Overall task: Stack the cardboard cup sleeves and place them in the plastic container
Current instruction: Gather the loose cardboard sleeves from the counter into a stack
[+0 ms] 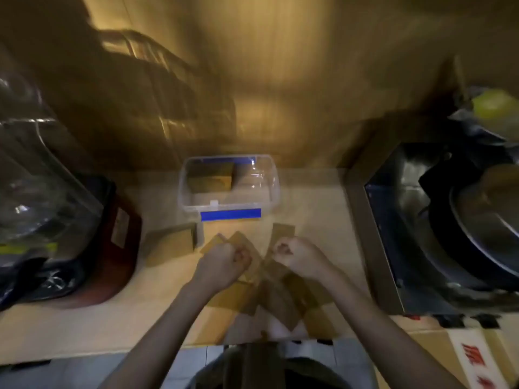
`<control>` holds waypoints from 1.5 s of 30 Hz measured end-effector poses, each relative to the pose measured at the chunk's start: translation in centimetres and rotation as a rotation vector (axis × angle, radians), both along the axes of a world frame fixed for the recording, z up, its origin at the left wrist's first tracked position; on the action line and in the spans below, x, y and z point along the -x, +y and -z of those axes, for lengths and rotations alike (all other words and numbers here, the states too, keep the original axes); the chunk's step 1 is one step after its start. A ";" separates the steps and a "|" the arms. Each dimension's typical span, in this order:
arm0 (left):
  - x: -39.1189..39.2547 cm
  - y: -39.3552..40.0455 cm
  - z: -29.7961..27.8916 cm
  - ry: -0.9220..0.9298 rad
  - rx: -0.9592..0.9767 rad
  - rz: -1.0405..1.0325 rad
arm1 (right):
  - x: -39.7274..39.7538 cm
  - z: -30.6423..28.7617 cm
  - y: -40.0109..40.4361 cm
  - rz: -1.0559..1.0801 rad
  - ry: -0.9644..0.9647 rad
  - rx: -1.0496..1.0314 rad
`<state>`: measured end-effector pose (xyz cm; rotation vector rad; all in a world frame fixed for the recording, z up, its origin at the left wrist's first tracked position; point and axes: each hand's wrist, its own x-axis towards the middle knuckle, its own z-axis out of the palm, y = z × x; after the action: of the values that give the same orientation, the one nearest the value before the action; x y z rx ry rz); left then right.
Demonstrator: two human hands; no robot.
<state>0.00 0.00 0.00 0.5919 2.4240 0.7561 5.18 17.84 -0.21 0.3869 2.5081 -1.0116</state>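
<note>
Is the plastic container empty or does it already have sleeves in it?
Not empty: the plastic container holds a stack of sleeves in its left half.

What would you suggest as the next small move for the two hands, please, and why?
Probably draw both fists together to square up the sleeves. The left hand and right hand are closed over loose flat brown cardboard cup sleeves fanned at odd angles on the counter, while a neat brown stack waits aside and the clear plastic container with blue clips has room beside its stack.
</note>
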 end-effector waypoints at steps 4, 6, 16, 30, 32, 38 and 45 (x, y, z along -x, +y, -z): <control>-3.0 -0.5 4.0 -0.021 0.048 -0.028 | -3.2 4.1 -0.7 0.039 0.002 -0.178; -4.2 -0.6 6.0 0.015 0.123 -0.015 | -4.5 5.8 -0.8 0.090 -0.019 -0.174; -7.0 -1.2 10.9 0.051 0.344 0.049 | -6.4 9.4 -1.9 0.159 -0.002 -0.251; -4.3 -0.8 9.7 -0.225 0.308 0.118 | -5.4 8.6 -0.4 0.150 -0.036 -0.113; -3.6 -0.6 8.7 -0.266 0.198 0.044 | -5.1 7.7 -0.1 0.208 -0.035 0.007; -4.1 -0.1 4.8 -0.735 -0.638 -0.571 | -5.0 4.3 -1.9 0.301 0.072 0.374; -5.8 0.3 3.9 -1.257 -1.248 -0.656 | -5.9 3.2 -5.6 0.206 0.208 0.298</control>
<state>5.80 0.26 -3.87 -0.3313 0.7328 2.0751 11.03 12.27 -3.44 0.4757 2.4758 -1.5543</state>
